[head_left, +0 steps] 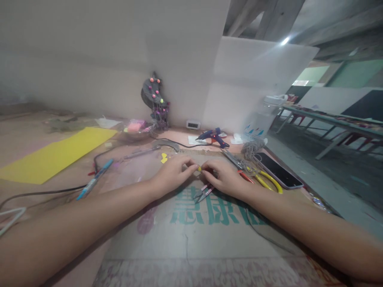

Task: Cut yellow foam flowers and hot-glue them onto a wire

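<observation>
My left hand (pixel 176 172) and my right hand (pixel 223 175) meet over the printed cardboard (pixel 167 247). Their fingertips pinch a tiny yellow piece (pixel 199 169) between them; its exact shape is too small to make out. Several loose yellow cut-outs (pixel 164 158) lie just beyond my left hand. Under my right hand rests a pair of thread snips (pixel 204 194), its blades pointing left and its handles partly covered. Close to the right hand are scissors (pixel 233 160) and a tool with yellow handles (pixel 269 181).
A glue gun (pixel 214 137) lies at the back. A decorated grey crescent (pixel 152 95) stands against the board. On the left are a yellow sheet (pixel 62 153), a blue marker (pixel 95 179) and a black cable (pixel 44 193). Grey yarn (pixel 253 148), a phone (pixel 278 170) and a bottle (pixel 266 115) sit right.
</observation>
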Demonstrator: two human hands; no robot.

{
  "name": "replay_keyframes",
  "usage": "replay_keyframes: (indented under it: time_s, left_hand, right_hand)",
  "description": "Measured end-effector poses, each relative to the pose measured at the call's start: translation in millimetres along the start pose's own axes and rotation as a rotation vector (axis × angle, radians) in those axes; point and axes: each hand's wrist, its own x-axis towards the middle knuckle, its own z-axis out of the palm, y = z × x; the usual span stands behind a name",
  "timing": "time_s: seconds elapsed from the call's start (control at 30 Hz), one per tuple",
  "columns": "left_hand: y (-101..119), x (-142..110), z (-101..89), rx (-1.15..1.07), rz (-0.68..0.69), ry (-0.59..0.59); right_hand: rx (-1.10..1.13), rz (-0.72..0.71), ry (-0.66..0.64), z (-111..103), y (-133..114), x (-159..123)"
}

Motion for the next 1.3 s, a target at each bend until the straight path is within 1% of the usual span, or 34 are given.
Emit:
replay_keyframes:
  time_s: [0.1,0.27,0.57,0.87,1.2,1.3]
  left_hand:
    - [-1.4,0.9,1.9,0.002,-0.006,-0.004]
    - [-2.1,1.8,1.9,-0.009,-0.031,0.0]
    - [2.5,2.5,-1.0,-0.084,-0.11,0.005]
    - [-7.1,2.5,1.7,-0.16,-0.094,0.02]
    - [-2.0,3.9,0.7,-0.163,-0.117,0.039]
    - [-0.7,4.1,0.6,-0.148,-0.113,0.039]
  right_hand:
    - [-0.038,-0.027,-0.004,0.6,0.2,-1.3]
    - [-0.101,-0.066,0.037,2.6,1.8,-2.9]
    - [-0.104,-0.037,0.052,1.7,2.5,-3.6]
    - [-0.117,-0.034,0.053,3.3,4.0,-2.6]
    - [-0.105,-0.04,0.03,1.3,1.2,-2.9]
    - [-0.103,-0.014,0.013,-0.5,0.7,-2.3]
